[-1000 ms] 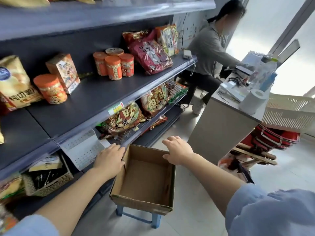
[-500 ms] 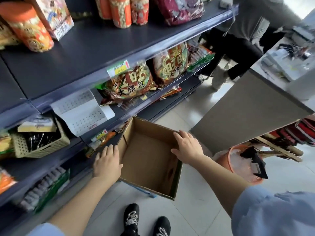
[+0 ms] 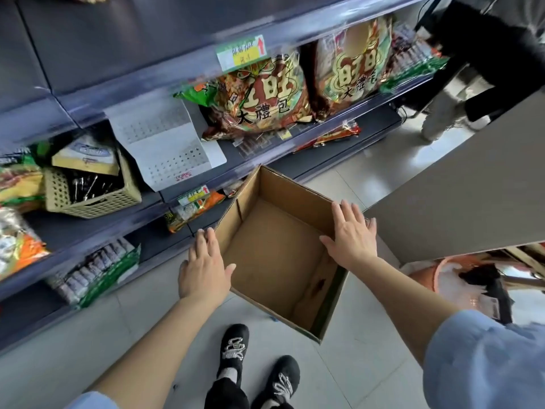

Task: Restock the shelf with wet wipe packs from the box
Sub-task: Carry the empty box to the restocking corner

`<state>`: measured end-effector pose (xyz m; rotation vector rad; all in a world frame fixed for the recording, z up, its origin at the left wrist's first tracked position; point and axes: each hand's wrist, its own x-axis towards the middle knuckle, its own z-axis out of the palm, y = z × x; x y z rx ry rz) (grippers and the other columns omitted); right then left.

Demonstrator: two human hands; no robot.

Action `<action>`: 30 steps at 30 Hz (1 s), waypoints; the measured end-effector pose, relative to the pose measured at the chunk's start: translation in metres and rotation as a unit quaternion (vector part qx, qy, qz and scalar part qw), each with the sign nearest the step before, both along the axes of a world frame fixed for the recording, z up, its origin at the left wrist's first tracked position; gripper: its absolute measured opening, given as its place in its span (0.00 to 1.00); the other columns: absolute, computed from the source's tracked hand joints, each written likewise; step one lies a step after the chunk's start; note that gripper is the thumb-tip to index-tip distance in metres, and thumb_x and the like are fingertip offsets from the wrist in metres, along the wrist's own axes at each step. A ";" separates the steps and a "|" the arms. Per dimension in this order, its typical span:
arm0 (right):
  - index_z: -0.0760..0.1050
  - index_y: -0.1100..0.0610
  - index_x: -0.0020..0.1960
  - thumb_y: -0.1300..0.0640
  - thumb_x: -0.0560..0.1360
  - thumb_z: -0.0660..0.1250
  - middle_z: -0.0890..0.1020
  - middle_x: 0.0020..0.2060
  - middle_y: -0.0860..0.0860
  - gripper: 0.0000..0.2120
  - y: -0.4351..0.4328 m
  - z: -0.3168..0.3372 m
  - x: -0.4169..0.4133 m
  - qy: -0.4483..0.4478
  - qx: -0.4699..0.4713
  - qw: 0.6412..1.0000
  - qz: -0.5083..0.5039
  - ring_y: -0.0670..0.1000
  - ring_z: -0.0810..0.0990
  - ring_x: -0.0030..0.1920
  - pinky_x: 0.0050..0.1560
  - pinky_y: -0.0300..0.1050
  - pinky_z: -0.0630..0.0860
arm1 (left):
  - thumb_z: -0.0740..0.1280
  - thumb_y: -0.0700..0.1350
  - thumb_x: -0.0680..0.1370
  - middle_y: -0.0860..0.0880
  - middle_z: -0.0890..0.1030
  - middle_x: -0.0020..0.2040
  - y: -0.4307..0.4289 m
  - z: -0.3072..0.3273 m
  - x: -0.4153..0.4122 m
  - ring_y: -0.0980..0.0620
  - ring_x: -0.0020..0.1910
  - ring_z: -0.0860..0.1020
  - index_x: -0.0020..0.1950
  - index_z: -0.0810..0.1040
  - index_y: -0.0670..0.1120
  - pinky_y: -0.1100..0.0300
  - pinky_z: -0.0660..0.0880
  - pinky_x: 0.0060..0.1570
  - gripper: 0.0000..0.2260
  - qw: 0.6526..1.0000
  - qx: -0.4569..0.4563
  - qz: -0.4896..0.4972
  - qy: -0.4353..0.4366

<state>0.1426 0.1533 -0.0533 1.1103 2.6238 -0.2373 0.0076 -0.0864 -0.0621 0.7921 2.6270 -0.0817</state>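
- Box (image 3: 295, 191): cardboard, top open, low in front of the shelf (image 3: 330, 134), its far corner just beside the shelf edge. The inside is bare and no wet wipe packs show in it.
- Left grip (image 3: 203, 268): fingers straight, pressed flat against the box's left outer wall.
- Right grip (image 3: 352, 239): fingers straight, palm over the right rim, nothing clasped.
- Judgement: restocking looks finished, and the step in hand is taking the box away.
- Method: press evenly from both sides, lift level, and draw it near, clear of the shelf edge and the snack bags (image 3: 265, 95).
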 end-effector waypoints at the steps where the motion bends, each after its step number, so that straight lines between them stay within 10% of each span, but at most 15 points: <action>1: 0.47 0.52 0.77 0.43 0.76 0.64 0.54 0.76 0.52 0.38 0.001 -0.002 -0.001 0.000 0.005 1.000 -0.006 0.56 0.50 0.77 0.73 0.64 0.52 | 0.59 0.60 0.78 0.41 0.48 0.79 0.000 -0.001 0.001 0.44 0.77 0.55 0.77 0.38 0.40 0.52 0.67 0.68 0.42 1.000 0.002 0.001 0.001; 30: 0.48 0.51 0.77 0.46 0.77 0.64 0.60 0.72 0.57 0.36 0.004 0.035 0.082 0.061 0.014 0.974 -0.217 0.59 0.58 0.72 0.65 0.57 0.68 | 0.64 0.58 0.77 0.41 0.54 0.77 0.085 0.061 0.023 0.42 0.74 0.59 0.78 0.40 0.42 0.48 0.69 0.66 0.42 0.995 0.028 -0.097 0.001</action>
